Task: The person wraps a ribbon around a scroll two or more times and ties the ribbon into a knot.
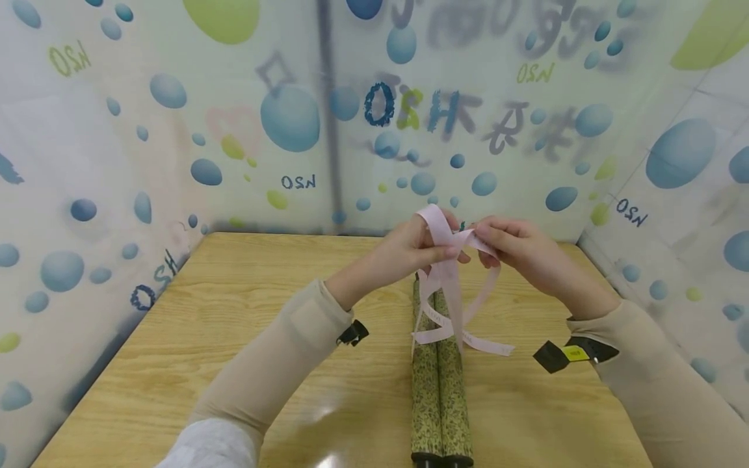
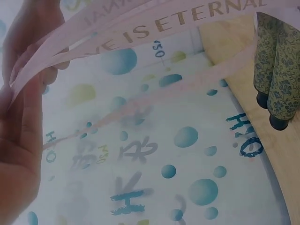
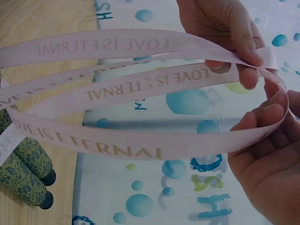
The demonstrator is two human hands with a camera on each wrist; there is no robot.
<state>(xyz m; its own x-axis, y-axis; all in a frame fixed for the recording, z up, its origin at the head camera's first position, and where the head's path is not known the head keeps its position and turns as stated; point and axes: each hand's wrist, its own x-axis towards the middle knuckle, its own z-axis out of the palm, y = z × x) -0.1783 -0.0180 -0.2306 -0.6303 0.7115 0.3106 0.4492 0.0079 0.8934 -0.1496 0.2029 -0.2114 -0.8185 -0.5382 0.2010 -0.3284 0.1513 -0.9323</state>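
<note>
A pale pink ribbon (image 1: pixel 449 292) with gold "LOVE IS ETERNAL" lettering runs between both hands. My left hand (image 1: pixel 398 253) pinches it under the thumb, and one loop goes up over that hand's fingers. Close on the right, my right hand (image 1: pixel 526 252) pinches another stretch between thumb and fingers. In the right wrist view the ribbon (image 3: pixel 126 42) spreads into several strands, and one curves around the right hand's (image 3: pixel 267 164) fingers. Below, two green-gold patterned rolls (image 1: pixel 426 396) with black ends lie side by side on the table; ribbon tails hang across them. Whether a knot exists is hidden.
The wooden table (image 1: pixel 263 338) reaches back to a wall sheet (image 1: pixel 246 182) printed with blue and green bubbles. Similar sheets stand at the left and right. A dark strap (image 1: pixel 576 353) hangs at the right wrist, and another strap (image 1: pixel 354 333) at the left.
</note>
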